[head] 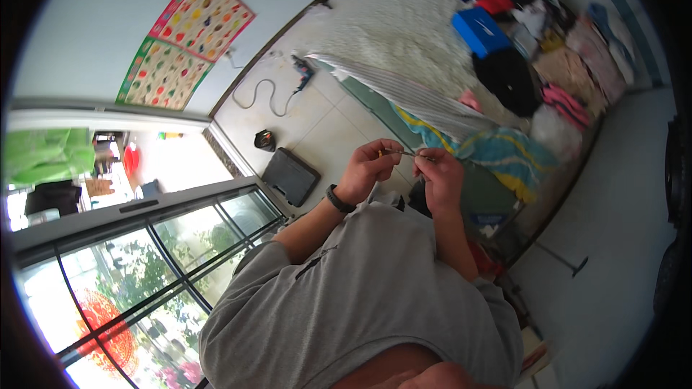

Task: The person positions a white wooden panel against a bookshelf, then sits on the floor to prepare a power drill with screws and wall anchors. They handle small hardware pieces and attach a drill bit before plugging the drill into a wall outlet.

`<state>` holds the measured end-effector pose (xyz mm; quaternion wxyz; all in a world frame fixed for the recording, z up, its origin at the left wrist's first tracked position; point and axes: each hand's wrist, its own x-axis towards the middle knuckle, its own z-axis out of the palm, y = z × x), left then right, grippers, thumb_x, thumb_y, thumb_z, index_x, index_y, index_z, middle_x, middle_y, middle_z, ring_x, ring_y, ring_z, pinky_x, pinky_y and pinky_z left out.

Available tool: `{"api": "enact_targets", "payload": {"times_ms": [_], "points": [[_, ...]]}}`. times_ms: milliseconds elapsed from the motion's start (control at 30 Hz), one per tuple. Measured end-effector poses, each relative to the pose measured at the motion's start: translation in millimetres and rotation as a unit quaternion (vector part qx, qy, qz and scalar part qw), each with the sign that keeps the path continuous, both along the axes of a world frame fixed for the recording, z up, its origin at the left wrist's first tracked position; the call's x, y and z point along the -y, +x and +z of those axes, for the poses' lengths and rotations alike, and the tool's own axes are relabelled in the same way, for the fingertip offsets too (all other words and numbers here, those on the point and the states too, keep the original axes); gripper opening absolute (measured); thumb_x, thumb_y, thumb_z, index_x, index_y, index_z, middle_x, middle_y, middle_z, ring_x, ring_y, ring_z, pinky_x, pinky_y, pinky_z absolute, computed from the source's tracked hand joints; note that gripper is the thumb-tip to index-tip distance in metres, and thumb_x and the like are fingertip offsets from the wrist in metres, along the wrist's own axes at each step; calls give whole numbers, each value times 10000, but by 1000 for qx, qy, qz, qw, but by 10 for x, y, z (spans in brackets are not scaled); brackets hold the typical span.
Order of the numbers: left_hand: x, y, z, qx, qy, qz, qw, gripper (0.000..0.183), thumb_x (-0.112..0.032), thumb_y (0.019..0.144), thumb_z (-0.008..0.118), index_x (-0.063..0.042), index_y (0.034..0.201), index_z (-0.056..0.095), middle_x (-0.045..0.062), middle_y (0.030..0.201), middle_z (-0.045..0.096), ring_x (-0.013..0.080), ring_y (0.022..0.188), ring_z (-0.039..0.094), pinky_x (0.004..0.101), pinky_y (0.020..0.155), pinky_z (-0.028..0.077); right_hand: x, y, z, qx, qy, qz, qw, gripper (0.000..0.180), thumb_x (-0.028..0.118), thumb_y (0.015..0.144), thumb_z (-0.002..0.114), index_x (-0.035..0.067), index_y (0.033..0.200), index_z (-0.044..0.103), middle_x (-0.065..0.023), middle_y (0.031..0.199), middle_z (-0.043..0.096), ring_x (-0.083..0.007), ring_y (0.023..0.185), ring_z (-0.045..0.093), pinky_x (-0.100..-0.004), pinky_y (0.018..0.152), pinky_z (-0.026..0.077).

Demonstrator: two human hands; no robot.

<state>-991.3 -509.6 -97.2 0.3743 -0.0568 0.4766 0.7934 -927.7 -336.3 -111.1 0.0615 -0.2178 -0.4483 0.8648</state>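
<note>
In front of my chest, my left hand [372, 167] and my right hand [440, 177] come close together. A thin metal rod [406, 153] runs between them, pinched by the fingertips at both ends. It may be a drill bit or a long screw; its size leaves this unsettled. A small orange-yellow piece [380, 153] shows at the fingers of my left hand, partly covered. A dark band [339, 199] is around my left wrist. Behind the hands lie the tiled floor and the edge of a bed.
On the floor are a corded power drill [304, 73], a dark tool case [292, 175] and a small black container [265, 140]. The bed [389, 27] bears a blue box [480, 31], clothes and a turquoise-yellow cloth [486, 148]. A sliding glass door [178, 259] stands at left.
</note>
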Motion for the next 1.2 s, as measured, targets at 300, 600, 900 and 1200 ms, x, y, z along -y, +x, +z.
{"api": "enact_targets", "payload": {"times_ms": [300,600,900,1200], "points": [[1466,-830,-326,45,30,211,976,117,-128,968,653,-21,1014,651,-10,809,586,30,576,382,215,506,289,1274,-1524,-89,31,93,215,972,152,-22,858,724,-61,999,686,-91,845,690,-134,715,643,-255,666,536],[2576,-1881,-653,90,82,330,936,127,-152,1000,599,-31,969,621,6,840,550,45,593,356,216,529,294,2506,-3242,-260,-2,93,361,928,109,-4,892,701,-47,993,702,-80,820,689,-125,709,625,-252,660,512],[3449,-3159,-737,157,86,460,870,154,-165,1008,585,-51,907,613,3,832,542,54,593,358,219,534,302,3710,-4986,-532,69,57,477,874,76,31,902,717,-21,955,701,-57,807,681,-105,706,617,-241,650,493],[4112,-4283,-1331,226,126,438,861,166,-185,1002,609,-48,910,634,-20,788,555,37,589,371,207,528,292,4457,-5983,-1064,155,124,493,847,114,89,933,705,-11,987,706,-64,848,707,-113,725,646,-246,661,517]]}}
